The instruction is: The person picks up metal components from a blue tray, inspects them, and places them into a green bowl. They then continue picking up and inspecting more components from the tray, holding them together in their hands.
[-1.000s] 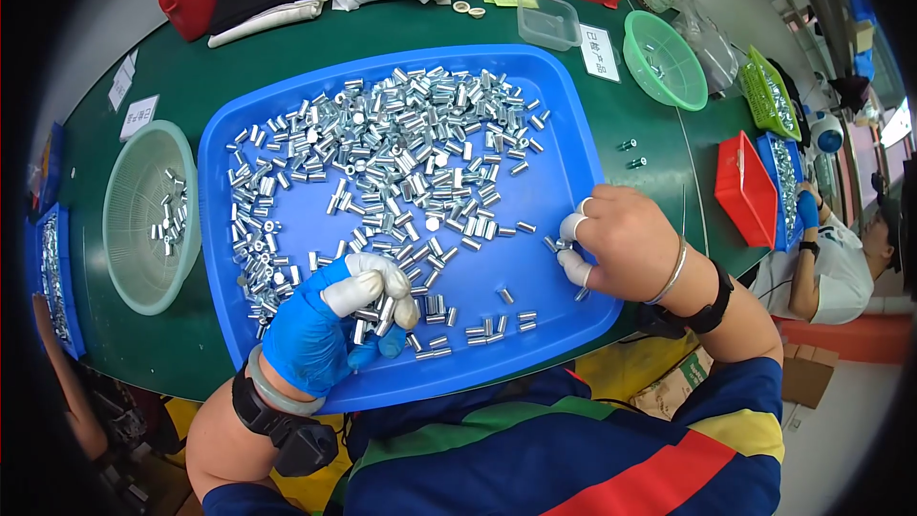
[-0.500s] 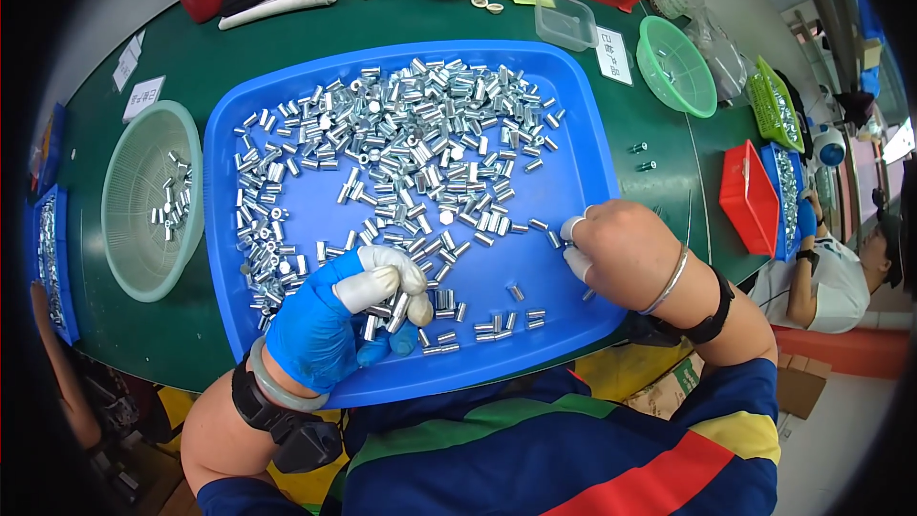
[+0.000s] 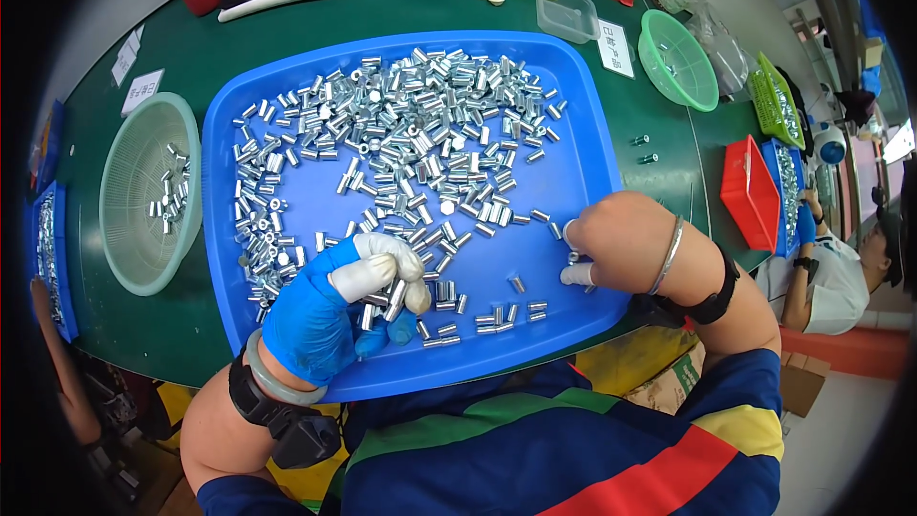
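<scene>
My gloved left hand (image 3: 330, 311) curls around several silver metal cylinders (image 3: 394, 302) over the blue tray (image 3: 564, 172), where many more lie, and my right hand (image 3: 621, 239), at its right side, grip impossible to tell, works best pinching lightly with white-capped fingertips (image 3: 578, 274).

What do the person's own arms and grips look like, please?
The left grip wears a blue glove with white finger covers, then a pale bangle and a black strap with a black device. The right grip has only white fingertip covers, then a silver bangle and a black wristband. Both sleeves are dark blue; the right adds yellow.
</scene>
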The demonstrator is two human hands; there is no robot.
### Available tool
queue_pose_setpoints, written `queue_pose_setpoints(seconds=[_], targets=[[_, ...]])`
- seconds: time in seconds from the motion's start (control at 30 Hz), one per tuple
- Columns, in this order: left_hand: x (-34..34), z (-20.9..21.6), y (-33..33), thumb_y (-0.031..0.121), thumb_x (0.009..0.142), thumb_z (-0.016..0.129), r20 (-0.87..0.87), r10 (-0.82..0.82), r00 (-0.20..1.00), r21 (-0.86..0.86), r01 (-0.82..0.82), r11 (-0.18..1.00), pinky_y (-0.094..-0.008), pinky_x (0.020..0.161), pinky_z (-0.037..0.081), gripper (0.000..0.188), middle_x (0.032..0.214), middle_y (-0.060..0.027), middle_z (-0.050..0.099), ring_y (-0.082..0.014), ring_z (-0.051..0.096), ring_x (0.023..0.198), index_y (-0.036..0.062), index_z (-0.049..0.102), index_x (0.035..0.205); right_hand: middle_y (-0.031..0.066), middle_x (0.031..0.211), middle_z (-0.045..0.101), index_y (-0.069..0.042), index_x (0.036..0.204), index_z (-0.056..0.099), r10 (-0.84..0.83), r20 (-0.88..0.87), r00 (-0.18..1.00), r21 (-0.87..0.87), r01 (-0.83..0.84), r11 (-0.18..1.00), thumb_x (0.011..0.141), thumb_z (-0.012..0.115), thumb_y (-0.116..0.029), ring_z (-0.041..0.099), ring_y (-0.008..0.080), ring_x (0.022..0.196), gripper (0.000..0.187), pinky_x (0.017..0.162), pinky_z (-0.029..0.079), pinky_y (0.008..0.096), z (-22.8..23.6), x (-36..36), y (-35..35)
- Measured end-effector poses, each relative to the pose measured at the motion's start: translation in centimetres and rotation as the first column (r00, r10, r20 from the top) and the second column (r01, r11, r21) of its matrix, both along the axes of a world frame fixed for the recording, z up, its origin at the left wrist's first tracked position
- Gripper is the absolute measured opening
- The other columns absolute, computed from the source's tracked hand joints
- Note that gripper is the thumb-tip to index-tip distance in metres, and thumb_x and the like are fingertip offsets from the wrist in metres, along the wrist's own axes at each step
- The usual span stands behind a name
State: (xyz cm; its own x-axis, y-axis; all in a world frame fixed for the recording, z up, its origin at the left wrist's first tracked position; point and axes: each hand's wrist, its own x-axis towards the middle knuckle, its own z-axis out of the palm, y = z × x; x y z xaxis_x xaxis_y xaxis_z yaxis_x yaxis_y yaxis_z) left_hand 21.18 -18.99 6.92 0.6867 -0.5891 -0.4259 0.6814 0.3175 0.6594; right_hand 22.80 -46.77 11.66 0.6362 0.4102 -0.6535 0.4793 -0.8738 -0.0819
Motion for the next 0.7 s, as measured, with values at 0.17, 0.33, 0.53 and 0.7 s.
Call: queue_pose_setpoints(seconds=[0.17,0.33,0.53,0.7], targets=[[0.0,0.4,-0.1,0.023,0.085,0.048,-0.009,0.001,1.0,0.032,0.0,1.0,-0.0252,0.047,0.041,0.021,0.076,-0.0147,0.06,-0.0167,0.052,0.055,0.0045,0.058,0.089,0.0108,0.063,0.057,-0.005,0.074,0.061,-0.032,0.179,0.983,0.255,-0.015,0.967,0.07,0.07,-0.025,0.058,0.0294,0.067,0.022,0.06,0.046,0.039,-0.6,-1.8,-1.0],[-0.1,0.1,0.2,0.023,0.087,0.049,-0.015,-0.03,0.999,-0.014,0.03,0.999,-0.0191,0.044,0.037,0.021,0.079,-0.0073,0.063,-0.0099,0.054,0.062,0.006,0.06,0.094,0.0093,0.061,0.057,-0.006,0.074,0.061,-0.13,0.287,0.949,0.393,0.007,0.919,0.071,0.07,-0.023,0.058,0.0267,0.064,0.019,0.058,0.046,0.0369,-2.0,-3.2,-0.9],[0.0,-0.4,0.3,0.023,0.087,0.049,0.015,-0.025,1.0,-0.058,0.026,0.998,-0.0194,0.047,0.038,0.022,0.081,-0.0078,0.063,-0.0101,0.054,0.065,0.0052,0.06,0.094,0.0097,0.06,0.057,-0.005,0.073,0.061,-0.265,0.28,0.923,0.464,0.111,0.879,0.071,0.068,-0.019,0.057,0.0278,0.057,0.016,0.055,0.046,0.0371,-1.6,-2.7,-0.9],[-0.1,-0.3,0.0,0.022,0.087,0.049,0.005,-0.009,1.0,-0.074,0.01,0.997,-0.0209,0.059,0.042,0.022,0.082,-0.0087,0.063,-0.0119,0.055,0.071,0.0045,0.06,0.094,0.0109,0.059,0.058,-0.005,0.071,0.061,-0.258,0.337,0.905,0.347,0.135,0.928,0.071,0.066,-0.017,0.058,0.0291,0.056,0.013,0.054,0.047,0.0381,-1.9,-0.9,0.0]])
